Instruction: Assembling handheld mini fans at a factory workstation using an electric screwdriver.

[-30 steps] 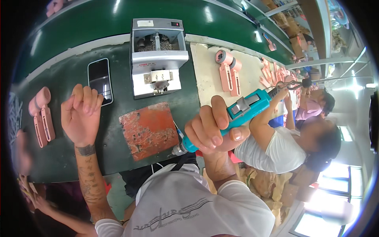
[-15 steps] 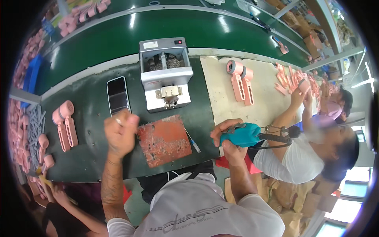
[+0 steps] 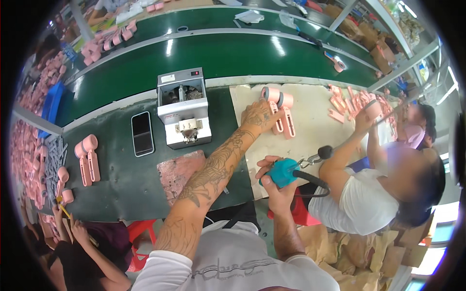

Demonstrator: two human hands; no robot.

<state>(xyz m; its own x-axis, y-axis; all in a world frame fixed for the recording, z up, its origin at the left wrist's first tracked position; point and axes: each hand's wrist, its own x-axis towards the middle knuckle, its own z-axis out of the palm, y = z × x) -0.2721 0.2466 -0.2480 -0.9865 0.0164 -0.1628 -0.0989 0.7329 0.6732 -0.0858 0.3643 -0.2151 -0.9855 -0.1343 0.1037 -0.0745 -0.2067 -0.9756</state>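
Observation:
My tattooed left hand [image 3: 259, 117] reaches across to the right, its fingers and thumb closed round the neck of a pink handheld fan [image 3: 270, 93] with a round head and slotted handle. A second pink fan [image 3: 289, 127] lies close beside it on the pale sheet. Part of the gripped fan is hidden by my hand. Nearer me, my right hand [image 3: 275, 186] holds a teal electric screwdriver [image 3: 282, 172], which hangs from a clip and has a black coiled cord. A grey screw feeder [image 3: 187, 116] with loose screws in its bin stands left of my left hand.
My left forearm passes over a worn reddish mat [image 3: 174, 172]. A phone [image 3: 142, 133] and two pink fans [image 3: 87, 160] lie to the left. Pink parts [image 3: 357, 102] are heaped at the right, where a co-worker [image 3: 354, 194] sits. A green conveyor belt [image 3: 218, 56] runs behind.
My left hand has moved from beside the mat across to the pink fans on the right and closed on one. My right hand and the screwdriver have shifted slightly left. The view has shifted.

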